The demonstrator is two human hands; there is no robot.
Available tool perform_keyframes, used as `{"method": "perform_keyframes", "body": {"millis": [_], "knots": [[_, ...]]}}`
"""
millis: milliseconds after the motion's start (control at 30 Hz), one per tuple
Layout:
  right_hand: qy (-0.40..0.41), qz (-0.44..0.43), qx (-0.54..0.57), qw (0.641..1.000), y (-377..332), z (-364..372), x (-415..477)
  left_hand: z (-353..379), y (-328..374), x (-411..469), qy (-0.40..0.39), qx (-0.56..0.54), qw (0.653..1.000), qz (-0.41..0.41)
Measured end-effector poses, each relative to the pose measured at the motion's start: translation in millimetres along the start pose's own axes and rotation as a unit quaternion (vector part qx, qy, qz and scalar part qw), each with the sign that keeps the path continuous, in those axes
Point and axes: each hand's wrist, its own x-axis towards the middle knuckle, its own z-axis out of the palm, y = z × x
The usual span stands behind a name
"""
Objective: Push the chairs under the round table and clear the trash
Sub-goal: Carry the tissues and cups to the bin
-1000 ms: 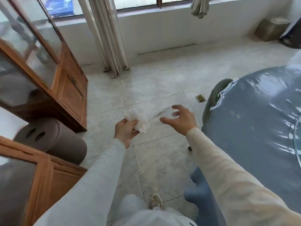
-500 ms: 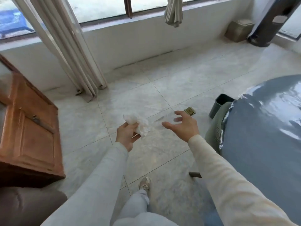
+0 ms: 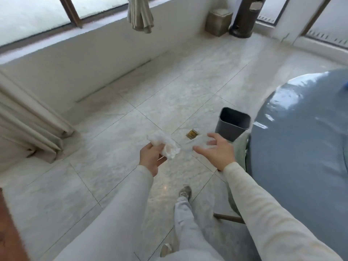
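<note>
My left hand (image 3: 151, 159) is shut on a crumpled white tissue (image 3: 165, 145). A faint clear strip (image 3: 195, 143) reaches from the tissue toward my right hand (image 3: 216, 151), which is held out with fingers apart; I cannot tell which hand holds the strip. A grey waste bin (image 3: 233, 125) stands open on the floor just beyond my right hand, beside the round table (image 3: 301, 147) with its glossy blue-grey cover. A grey-green chair back (image 3: 240, 153) sits against the table's edge, and its wooden leg (image 3: 228, 217) shows below my right sleeve.
A small brass floor plate (image 3: 192, 133) is set in the pale tiles between my hands. Curtains (image 3: 28, 125) hang at the left, and a wooden cabinet edge (image 3: 9, 232) is at the bottom left. A beige lidded bin (image 3: 218, 21) and a dark stand (image 3: 246, 17) occupy the far corner.
My view has swung right and I have stepped forward; the cabinet slid out of view on the left and the grey bin came into full view. Both hands keep their poses.
</note>
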Motion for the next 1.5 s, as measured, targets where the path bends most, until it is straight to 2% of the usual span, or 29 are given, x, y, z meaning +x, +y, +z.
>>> {"method": "perform_keyframes", "body": {"millis": [167, 433, 867, 1133, 1300, 1500], "knots": [[0.057, 0.036, 0.046, 0.997, -1, -33, 92, 82, 42, 89, -0.043, 0.042, 0.998, -0.010], [0.102, 0.086, 0.058, 0.989, -9, -98, 225, 211, 108, 199, -0.095, 0.082, 0.992, -0.015], [0.163, 0.202, 0.087, 0.962, 22, -161, 422, 410, 133, 363, -0.169, 0.178, 0.966, -0.075], [0.187, 0.324, 0.132, 0.918, 61, -184, 576, 530, 144, 501, -0.169, 0.245, 0.947, -0.123], [0.196, 0.384, 0.170, 0.886, 122, -179, 649, 592, 107, 573, -0.186, 0.305, 0.926, -0.126], [0.169, 0.430, 0.148, 0.874, 259, -150, 739, 636, -17, 671, -0.214, 0.415, 0.875, -0.125]]}}
